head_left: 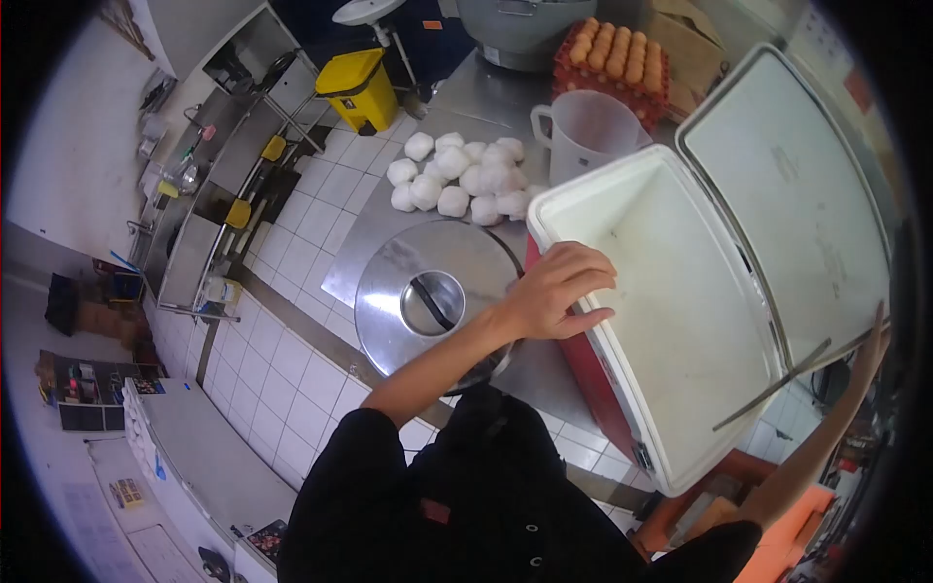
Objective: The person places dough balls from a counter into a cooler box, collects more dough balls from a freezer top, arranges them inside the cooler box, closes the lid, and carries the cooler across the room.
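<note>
A large red cooler (671, 321) with a white lining stands tilted in front of me, its inside bare. My left hand (566, 290) is closed over the cooler's near left rim, thumb on the inner side. The white lid (792, 185) is swung up to the right, and a dark strap (773, 385) runs between lid and box. At the far right my right hand (878, 335) grips the lid's outer edge; its fingers are partly hidden. Left of the cooler lies a round steel pot lid (389, 282) with a black handle, close under my left forearm.
Several white wrapped balls (452, 175) are heaped on the steel table (374, 233). Behind them stand a clear plastic jug (593, 136), egg trays (612, 58) and a grey mixer bowl (515, 29). A yellow bin (360, 92) is on the tiled floor. An orange surface (777, 544) lies at lower right.
</note>
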A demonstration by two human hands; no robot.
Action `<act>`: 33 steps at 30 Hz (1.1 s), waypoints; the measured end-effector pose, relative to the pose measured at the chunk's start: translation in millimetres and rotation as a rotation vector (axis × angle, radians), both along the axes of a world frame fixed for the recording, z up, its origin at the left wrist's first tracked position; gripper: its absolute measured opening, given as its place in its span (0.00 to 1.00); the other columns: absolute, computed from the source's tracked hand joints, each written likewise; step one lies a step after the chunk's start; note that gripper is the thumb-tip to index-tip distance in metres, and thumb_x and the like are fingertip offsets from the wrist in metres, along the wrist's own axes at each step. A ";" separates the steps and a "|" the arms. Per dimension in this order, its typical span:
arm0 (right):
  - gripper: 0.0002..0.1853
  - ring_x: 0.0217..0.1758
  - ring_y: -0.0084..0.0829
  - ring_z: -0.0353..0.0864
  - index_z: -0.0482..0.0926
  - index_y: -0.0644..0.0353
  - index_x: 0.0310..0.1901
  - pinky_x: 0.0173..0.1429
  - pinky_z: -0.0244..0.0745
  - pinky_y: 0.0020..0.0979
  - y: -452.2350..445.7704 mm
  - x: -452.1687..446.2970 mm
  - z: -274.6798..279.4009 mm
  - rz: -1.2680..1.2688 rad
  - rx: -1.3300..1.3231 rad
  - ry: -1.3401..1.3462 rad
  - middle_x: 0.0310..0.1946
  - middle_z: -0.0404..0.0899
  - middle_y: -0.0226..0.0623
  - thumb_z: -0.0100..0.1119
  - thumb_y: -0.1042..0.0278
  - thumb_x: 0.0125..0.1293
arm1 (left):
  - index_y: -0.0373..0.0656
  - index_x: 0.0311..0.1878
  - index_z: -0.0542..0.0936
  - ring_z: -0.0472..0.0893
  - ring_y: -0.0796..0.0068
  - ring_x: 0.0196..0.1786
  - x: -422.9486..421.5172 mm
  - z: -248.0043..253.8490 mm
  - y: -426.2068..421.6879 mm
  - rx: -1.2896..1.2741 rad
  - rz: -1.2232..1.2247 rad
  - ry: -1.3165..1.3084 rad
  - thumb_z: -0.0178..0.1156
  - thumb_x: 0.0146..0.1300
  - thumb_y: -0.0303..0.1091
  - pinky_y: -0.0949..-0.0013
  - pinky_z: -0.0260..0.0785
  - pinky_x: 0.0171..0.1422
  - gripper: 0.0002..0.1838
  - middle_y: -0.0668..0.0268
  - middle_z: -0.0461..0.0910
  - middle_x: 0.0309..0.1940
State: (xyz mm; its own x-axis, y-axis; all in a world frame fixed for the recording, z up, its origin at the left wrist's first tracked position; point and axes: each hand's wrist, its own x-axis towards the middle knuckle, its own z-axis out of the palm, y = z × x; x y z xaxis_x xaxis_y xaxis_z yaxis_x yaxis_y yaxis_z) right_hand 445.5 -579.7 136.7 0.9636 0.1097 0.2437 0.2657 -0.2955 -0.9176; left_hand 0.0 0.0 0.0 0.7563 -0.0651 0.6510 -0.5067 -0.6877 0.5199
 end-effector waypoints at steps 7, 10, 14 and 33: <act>0.38 0.76 0.37 0.66 0.64 0.60 0.75 0.76 0.63 0.43 15.5 -153.9 -33.1 -0.459 -0.154 -0.228 0.72 0.67 0.40 0.57 0.42 0.75 | 0.39 0.54 0.77 0.80 0.50 0.53 48.8 -127.2 185.9 -0.384 0.745 0.080 0.69 0.65 0.38 0.51 0.72 0.56 0.20 0.52 0.80 0.51; 0.36 0.76 0.39 0.65 0.64 0.60 0.75 0.76 0.62 0.44 61.5 -230.8 -1.4 -0.410 -0.209 -0.269 0.73 0.66 0.39 0.57 0.44 0.75 | 0.41 0.62 0.75 0.77 0.46 0.59 96.4 -203.1 232.0 -0.079 0.924 0.344 0.73 0.59 0.48 0.47 0.73 0.60 0.33 0.51 0.78 0.59; 0.35 0.76 0.40 0.65 0.64 0.60 0.75 0.77 0.62 0.43 146.2 -301.6 39.5 -0.229 -0.375 -0.217 0.73 0.66 0.39 0.57 0.47 0.76 | 0.47 0.68 0.73 0.72 0.38 0.65 128.2 -219.7 237.9 0.129 1.011 0.610 0.77 0.48 0.59 0.40 0.71 0.64 0.46 0.50 0.76 0.63; 0.37 0.63 0.36 0.80 0.64 0.65 0.73 0.65 0.79 0.37 487.0 -295.4 -34.7 0.656 0.086 0.457 0.60 0.77 0.46 0.70 0.60 0.69 | 0.44 0.70 0.73 0.72 0.60 0.72 76.6 86.0 95.2 -0.064 -0.120 0.155 0.85 0.38 0.37 0.57 0.62 0.77 0.51 0.58 0.73 0.70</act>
